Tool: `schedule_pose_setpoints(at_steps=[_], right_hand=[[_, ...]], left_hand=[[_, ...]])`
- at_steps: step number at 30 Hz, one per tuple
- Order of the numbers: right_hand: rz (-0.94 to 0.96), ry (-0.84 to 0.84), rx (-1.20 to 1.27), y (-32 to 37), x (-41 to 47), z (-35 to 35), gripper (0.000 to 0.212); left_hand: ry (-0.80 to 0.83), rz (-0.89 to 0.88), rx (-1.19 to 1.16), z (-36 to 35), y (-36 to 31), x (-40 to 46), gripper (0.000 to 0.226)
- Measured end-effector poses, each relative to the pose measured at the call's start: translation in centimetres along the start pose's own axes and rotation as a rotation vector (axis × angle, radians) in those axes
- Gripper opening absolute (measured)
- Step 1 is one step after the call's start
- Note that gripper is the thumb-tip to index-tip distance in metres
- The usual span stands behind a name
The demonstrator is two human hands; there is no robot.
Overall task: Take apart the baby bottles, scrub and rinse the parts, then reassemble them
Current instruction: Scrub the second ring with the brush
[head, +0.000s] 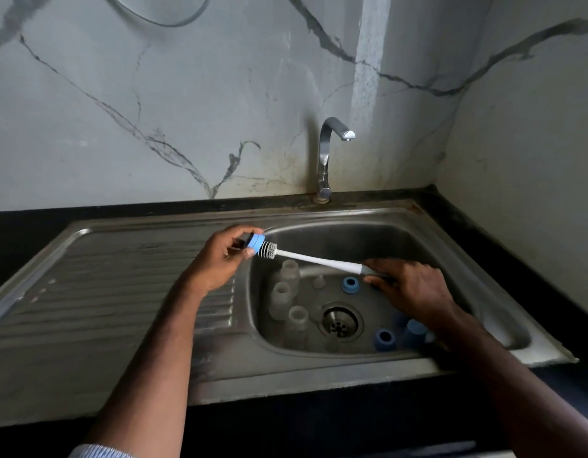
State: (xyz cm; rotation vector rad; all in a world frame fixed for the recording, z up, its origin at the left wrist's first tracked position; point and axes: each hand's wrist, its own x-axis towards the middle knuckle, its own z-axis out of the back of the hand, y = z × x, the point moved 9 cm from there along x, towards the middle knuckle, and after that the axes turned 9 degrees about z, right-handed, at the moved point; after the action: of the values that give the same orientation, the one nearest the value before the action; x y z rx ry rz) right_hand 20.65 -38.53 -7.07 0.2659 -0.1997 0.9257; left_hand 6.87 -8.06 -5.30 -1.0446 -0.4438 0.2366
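Grey marble-look wall with dark veins at the back, a black counter below it, and set into that a steel sink [484,246] with a ribbed draining board [120,279] on the left. A chrome tap [329,153] stands behind the basin, spout turned right; no water shows at its mouth.

Over the basin's left edge, the left hand [219,259] pinches a blue collar ring [255,242] between curled fingers and thumb. The thumb and fingertips cover the ring's far side, so its full shape is hard to read. The bristle head of a bottle brush [269,250] is pushed up against or into the ring; how deep it sits, you cannot tell.

The brush's white handle runs right and down to the right hand [414,289], fingers wrapped round the grey grip, most of that grip buried under the knuckles.

Down in the basin, three clear bottles [281,294] stand upright left of the drain [340,320], pale and blurry against the steel. A small clear teat [318,281] sits behind them, faint; another translucent piece by the drain is too hazy to name. A light blue ring [350,284] lies just left of the right hand. A darker blue ring [384,338] rests at the front right, and beside it a blue cap [414,332], partly hidden by the right wrist.

A striped sleeve cuff [97,451] is cut off at the bottom edge.
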Motion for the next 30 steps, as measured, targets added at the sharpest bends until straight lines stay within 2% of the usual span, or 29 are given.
schedule_pose_setpoints(at_steps=[3,5,7,8,10,15,18,20,23,25,27,30], right_hand=[[0.032,-0.018,0.136,-0.1,-0.3,0.3,0.042],[0.054,-0.063,0.244,-0.2,-0.5,0.5,0.039],[0.044,-0.100,0.304,-0.4,-0.4,0.6,0.042],[0.038,-0.114,0.325,-0.4,-0.4,0.5,0.043],[0.025,-0.131,0.356,0.0,-0.1,0.3,0.043],[-0.034,-0.100,0.350,0.3,0.1,-0.7,0.046],[-0.057,-0.070,0.413,0.2,0.2,-1.6,0.053],[-0.060,-0.045,0.441,0.1,0.4,-2.2,0.053],[-0.051,-0.066,0.414,0.1,0.3,-1.9,0.048],[-0.042,-0.081,0.371,0.3,0.1,-1.0,0.040],[-0.017,-0.099,0.335,0.5,0.1,-0.2,0.038],[-0.018,-0.113,0.314,0.5,0.2,0.0,0.032]], left_hand=[[0.069,0.084,-0.275,0.3,0.9,-0.2,0.033],[0.139,0.134,-0.580,0.1,0.9,-0.5,0.049],[0.168,0.168,-0.757,-0.1,0.6,-0.6,0.066],[0.166,0.177,-0.815,-0.2,0.5,-0.6,0.063],[0.134,0.182,-0.905,-0.3,0.1,-0.7,0.040],[0.015,0.073,-0.906,0.0,-0.1,-0.3,0.028],[-0.060,-0.032,-0.841,0.2,-0.6,0.1,0.038],[-0.115,-0.046,-0.811,0.3,-0.5,0.3,0.034],[-0.086,0.016,-0.843,-0.1,-0.2,0.3,0.035],[-0.052,0.118,-0.831,-0.3,0.6,0.4,0.044],[-0.044,0.203,-0.740,-0.4,1.6,0.4,0.040],[-0.074,0.197,-0.712,-0.4,1.5,0.4,0.031]])
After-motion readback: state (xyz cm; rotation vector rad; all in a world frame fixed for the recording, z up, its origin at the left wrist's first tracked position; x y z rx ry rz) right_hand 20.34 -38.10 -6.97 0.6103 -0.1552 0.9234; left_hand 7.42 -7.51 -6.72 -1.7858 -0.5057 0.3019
